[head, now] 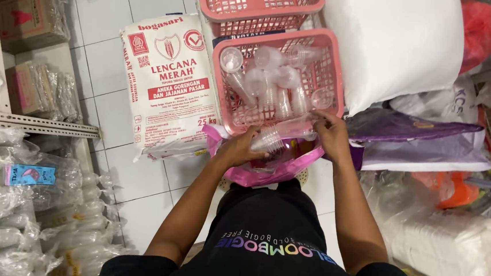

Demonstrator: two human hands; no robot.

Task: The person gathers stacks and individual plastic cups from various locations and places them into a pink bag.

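Observation:
A stack of clear plastic cups (285, 134) lies sideways across both hands at the near rim of a pink plastic basket (335, 63). My left hand (243, 147) grips its wide end and my right hand (330, 132) holds the other end. Several more clear cup stacks (272, 82) lie inside the basket. Under my hands sits an open pink plastic bag (289, 167) with clear plastic in it.
A second pink basket (260, 3) stands behind the first. A white flour sack (167, 80) lies on the tiled floor at left. A big white sack (396, 45) and purple bag (407, 129) sit at right. Bagged goods line the left shelf (33, 123).

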